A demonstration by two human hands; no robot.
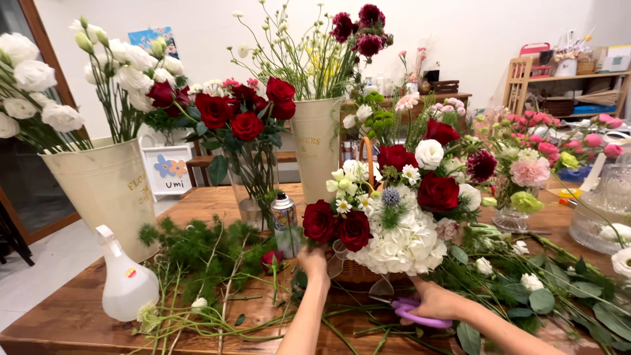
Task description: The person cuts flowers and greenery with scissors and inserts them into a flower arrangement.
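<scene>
A wicker basket (358, 269) stands in the middle of the wooden table (72, 315), filled with red roses (438, 192), a white hydrangea (401, 246) and small daisies. My left hand (314, 261) reaches up to the basket's left side, just under two red roses (336, 225), its fingers closed around a stem there. My right hand (435, 304) rests on the table in front of the basket and grips purple-handled scissors (414, 315).
A white spray bottle (125, 279) stands at the left front, a silver spray can (284, 223) behind my left hand. Cream metal buckets (105, 187) and a glass vase (253, 190) hold tall flowers. Cut stems and greenery (197, 253) litter the table. A glass jar (601, 210) stands right.
</scene>
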